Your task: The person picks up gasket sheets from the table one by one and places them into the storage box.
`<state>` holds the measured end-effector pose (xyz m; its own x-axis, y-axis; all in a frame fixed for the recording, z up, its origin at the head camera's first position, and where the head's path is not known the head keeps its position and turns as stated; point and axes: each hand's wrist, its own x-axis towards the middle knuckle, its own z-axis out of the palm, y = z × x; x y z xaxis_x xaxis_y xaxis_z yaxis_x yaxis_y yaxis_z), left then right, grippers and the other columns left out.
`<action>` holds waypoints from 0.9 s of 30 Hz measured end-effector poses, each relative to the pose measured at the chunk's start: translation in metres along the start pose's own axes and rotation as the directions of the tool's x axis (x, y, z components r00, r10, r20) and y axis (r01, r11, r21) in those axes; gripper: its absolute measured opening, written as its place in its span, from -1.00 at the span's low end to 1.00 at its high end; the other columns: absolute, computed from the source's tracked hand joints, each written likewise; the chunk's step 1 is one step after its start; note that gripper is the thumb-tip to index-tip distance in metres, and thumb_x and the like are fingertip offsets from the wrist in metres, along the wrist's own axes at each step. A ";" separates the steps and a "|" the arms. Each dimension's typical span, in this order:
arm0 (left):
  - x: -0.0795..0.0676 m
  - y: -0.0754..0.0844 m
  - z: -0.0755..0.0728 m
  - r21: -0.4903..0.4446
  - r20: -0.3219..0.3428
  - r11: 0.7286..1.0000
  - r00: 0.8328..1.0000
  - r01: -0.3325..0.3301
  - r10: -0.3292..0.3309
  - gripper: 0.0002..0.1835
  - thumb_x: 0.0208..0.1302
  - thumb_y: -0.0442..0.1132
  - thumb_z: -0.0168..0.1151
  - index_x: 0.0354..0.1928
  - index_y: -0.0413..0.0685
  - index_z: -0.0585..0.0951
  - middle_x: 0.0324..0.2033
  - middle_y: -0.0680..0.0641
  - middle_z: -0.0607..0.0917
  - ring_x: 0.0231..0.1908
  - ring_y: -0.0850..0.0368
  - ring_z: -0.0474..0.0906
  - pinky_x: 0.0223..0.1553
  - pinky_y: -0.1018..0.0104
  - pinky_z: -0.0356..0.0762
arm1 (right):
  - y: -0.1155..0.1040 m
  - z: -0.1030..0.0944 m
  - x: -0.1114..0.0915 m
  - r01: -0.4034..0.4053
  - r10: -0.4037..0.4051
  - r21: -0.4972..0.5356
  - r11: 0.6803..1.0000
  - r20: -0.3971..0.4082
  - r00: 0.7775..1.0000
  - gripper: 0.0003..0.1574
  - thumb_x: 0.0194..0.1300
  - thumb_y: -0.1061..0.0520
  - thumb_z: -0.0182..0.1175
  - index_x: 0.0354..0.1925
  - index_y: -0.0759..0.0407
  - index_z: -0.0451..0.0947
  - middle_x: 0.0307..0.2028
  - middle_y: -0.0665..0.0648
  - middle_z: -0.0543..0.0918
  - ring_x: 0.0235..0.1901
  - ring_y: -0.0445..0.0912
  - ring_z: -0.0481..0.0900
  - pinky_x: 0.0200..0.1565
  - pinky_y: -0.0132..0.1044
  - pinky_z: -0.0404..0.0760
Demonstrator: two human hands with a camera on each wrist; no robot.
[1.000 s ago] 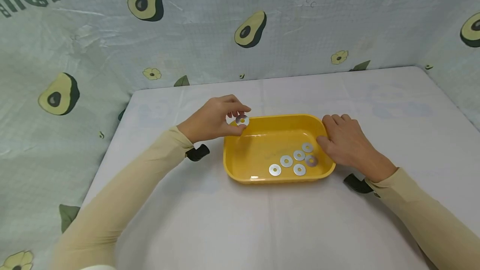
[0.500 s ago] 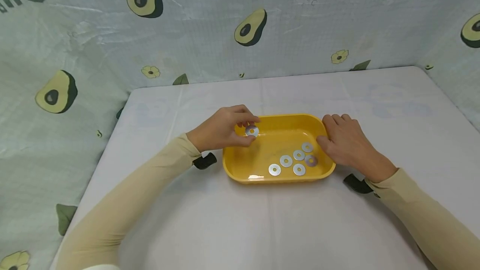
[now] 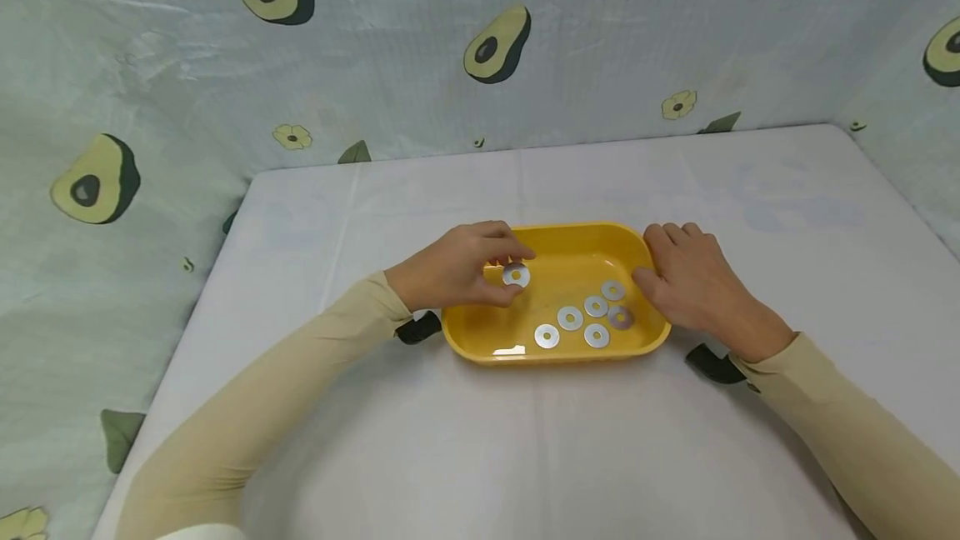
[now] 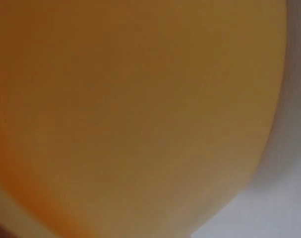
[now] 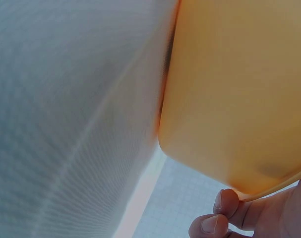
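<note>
In the head view, a yellow tray (image 3: 573, 252) sits on the white-covered table. My left hand (image 3: 468, 267) reaches over the tray's left part and pinches a flat silver washer (image 3: 506, 276) between thumb and fingers, above the tray floor. Several more washers (image 3: 570, 318) lie flat in the right half, one of them darker (image 3: 620, 317). My right hand (image 3: 697, 290) grips the right rim, thumb inside; in the right wrist view its fingertips (image 5: 210, 224) show by the tray's outer wall (image 5: 239, 99). The left wrist view holds only the tray's wall (image 4: 140, 119), blurred.
A white cloth (image 3: 450, 448) covers the table. Behind and to the left stand pale sheets printed with avocados (image 3: 497, 44) and flowers. Each wrist carries a black device, the left one (image 3: 418, 328) close to the tray's left rim.
My left hand has moved right and toward me with the washer, from the tray's back-left rim to over its inside. The right hand keeps its place; the head view has tilted slightly.
</note>
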<state>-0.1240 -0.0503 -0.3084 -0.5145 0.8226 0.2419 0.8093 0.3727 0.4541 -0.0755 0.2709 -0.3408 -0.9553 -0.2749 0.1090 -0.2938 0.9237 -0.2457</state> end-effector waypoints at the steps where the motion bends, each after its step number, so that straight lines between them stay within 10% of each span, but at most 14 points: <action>1: 0.000 0.001 0.000 0.002 0.008 1.000 1.000 0.003 -0.003 -0.62 0.22 -0.19 0.43 0.04 -0.22 0.73 -0.16 -0.06 0.71 -0.20 0.14 0.66 -0.08 0.35 0.70 | 0.000 0.000 0.000 -0.001 0.001 0.002 1.000 -0.001 1.000 -0.82 0.33 0.13 -0.06 -0.32 0.22 0.38 -0.49 0.12 0.37 -0.39 0.06 0.29 -0.32 -0.20 0.17; 27: 0.006 0.000 0.020 0.085 0.178 0.996 0.983 0.030 -0.044 -0.66 0.28 -0.15 0.41 0.06 -0.11 0.75 -0.13 -0.04 0.71 -0.19 0.17 0.65 -0.07 0.41 0.66 | 0.000 -0.001 0.000 0.004 -0.004 0.007 1.000 -0.007 1.000 -0.80 0.32 0.12 -0.07 -0.30 0.24 0.40 -0.49 0.13 0.38 -0.38 0.07 0.31 -0.31 -0.20 0.18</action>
<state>-0.1216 -0.0375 -0.3241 -0.4913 0.8685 0.0652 0.8147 0.4319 0.3870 -0.0758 0.2707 -0.3399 -0.9539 -0.2767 0.1167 -0.2979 0.9208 -0.2517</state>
